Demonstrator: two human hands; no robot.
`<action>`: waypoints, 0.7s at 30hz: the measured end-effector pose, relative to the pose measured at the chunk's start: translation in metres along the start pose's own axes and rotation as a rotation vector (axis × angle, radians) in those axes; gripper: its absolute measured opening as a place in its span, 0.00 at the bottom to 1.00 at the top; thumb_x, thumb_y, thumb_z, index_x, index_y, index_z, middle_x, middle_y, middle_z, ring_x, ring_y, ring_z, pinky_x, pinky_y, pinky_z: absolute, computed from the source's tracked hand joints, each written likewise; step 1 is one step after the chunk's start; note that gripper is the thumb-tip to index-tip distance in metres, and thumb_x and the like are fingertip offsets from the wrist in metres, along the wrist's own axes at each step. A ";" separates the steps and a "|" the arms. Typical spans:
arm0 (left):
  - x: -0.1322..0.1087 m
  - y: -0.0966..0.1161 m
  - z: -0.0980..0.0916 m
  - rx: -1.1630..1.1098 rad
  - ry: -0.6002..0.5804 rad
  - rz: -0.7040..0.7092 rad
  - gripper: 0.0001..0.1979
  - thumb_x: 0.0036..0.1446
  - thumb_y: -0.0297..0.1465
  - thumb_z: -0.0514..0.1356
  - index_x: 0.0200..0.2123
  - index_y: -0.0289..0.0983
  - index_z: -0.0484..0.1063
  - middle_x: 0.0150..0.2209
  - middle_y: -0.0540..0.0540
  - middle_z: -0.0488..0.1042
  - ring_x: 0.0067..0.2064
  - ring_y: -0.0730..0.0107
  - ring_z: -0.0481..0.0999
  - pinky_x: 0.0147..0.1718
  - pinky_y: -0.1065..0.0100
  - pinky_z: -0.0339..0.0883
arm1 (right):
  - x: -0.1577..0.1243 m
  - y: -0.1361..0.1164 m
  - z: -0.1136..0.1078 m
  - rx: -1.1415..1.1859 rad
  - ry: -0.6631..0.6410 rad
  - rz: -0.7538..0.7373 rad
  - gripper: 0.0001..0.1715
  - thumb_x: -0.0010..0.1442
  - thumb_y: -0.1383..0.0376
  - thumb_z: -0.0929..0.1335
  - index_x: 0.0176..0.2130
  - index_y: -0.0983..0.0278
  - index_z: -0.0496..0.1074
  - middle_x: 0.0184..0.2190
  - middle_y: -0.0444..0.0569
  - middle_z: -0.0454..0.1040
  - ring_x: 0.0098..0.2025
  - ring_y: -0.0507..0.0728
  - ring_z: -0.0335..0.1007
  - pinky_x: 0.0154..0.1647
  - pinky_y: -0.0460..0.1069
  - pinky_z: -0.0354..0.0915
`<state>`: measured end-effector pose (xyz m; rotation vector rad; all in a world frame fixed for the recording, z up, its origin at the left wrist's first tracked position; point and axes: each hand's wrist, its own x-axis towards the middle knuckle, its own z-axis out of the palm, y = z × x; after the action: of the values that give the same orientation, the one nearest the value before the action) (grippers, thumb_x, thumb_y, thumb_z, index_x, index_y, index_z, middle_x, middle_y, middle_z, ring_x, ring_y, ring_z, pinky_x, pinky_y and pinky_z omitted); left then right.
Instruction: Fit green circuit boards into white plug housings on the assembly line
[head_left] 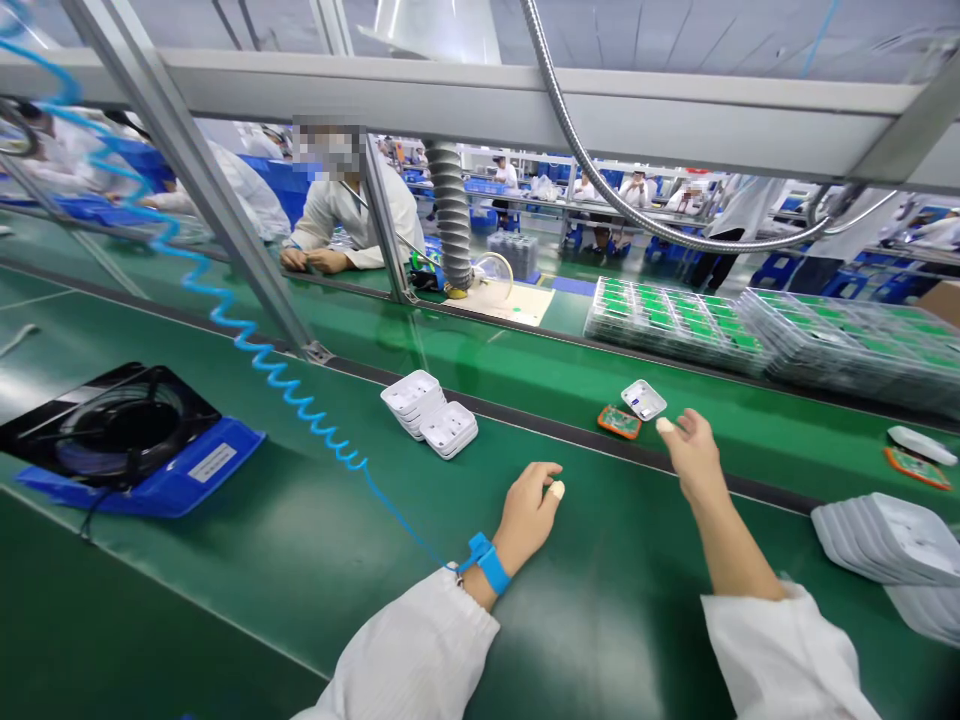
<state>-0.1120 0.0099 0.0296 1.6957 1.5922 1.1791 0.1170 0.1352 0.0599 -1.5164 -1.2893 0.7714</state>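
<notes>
My left hand (pixel 529 510) rests on the green bench with its fingers curled in, a finger cot on one fingertip and nothing visible inside it. A blue wrist strap (pixel 487 562) with a coiled blue cord (pixel 262 365) sits on that wrist. My right hand (pixel 694 455) reaches forward over the belt edge, fingers loosely bent, holding nothing. Just beyond it lie a small white tray (pixel 643 400) and an orange-framed green circuit board (pixel 619 422) on the conveyor belt (pixel 540 380).
Two stacks of white trays (pixel 431 410) sit left of my hands. More white trays (pixel 892 540) are piled at the right edge, another board (pixel 916 468) beside them. A black fan on a blue base (pixel 127 440) stands left. Racks of green boards (pixel 675 320) and a seated person lie beyond.
</notes>
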 end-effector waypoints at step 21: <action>0.022 -0.028 -0.072 0.740 0.581 -0.040 0.13 0.55 0.29 0.54 0.45 0.36 0.67 0.50 0.38 0.65 0.53 0.51 0.60 0.51 0.49 0.51 | -0.122 0.032 0.047 -0.419 -0.534 -0.688 0.11 0.59 0.70 0.59 0.41 0.62 0.65 0.42 0.51 0.68 0.44 0.58 0.62 0.46 0.56 0.61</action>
<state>-0.1899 0.0222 0.0456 1.8027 2.6583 1.2122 0.0561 0.0310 0.0005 -1.0559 -2.3214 0.4685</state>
